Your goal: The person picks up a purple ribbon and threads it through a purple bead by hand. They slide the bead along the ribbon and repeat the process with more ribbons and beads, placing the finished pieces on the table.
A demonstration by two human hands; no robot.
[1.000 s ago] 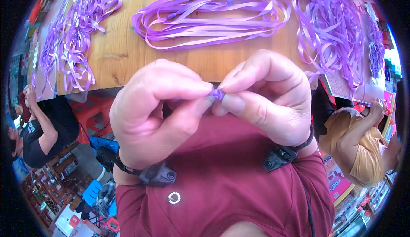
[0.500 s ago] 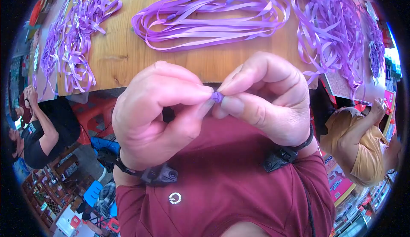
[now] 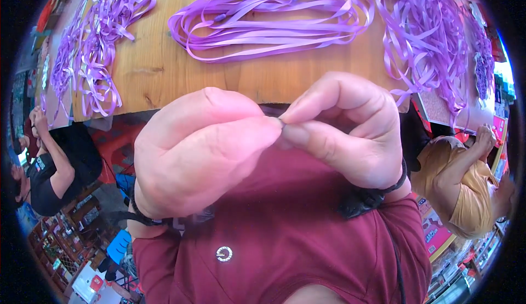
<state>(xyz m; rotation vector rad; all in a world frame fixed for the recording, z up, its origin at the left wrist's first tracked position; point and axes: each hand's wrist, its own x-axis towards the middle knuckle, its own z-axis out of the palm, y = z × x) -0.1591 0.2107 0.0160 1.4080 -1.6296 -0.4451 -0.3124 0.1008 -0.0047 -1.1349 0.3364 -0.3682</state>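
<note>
My left hand [image 3: 203, 148] and my right hand [image 3: 348, 131] meet fingertip to fingertip in front of the table's near edge. Between their pinched fingers is a small purple piece [image 3: 282, 123], of which only a dark sliver shows now. The left hand's back is turned up and covers most of it. The right thumb and forefinger close on it from the other side. Whether it is a knot of ribbon or a small fitting, I cannot tell. Beyond the hands, a looped bundle of purple ribbon straps [image 3: 268, 27] lies on the wooden table [image 3: 159, 82].
Tangled purple ribbons [image 3: 101, 46] hang over the table at left, and a larger heap [image 3: 422, 35] lies at right. A person in a dark shirt [image 3: 60, 167] sits at far left, another in a tan shirt [image 3: 455, 189] at far right. A red stool [image 3: 118, 145] stands below the table.
My left hand has rolled over so that its back faces up, covering the purple piece that showed before. My right hand keeps its pinch and has shifted slightly.
</note>
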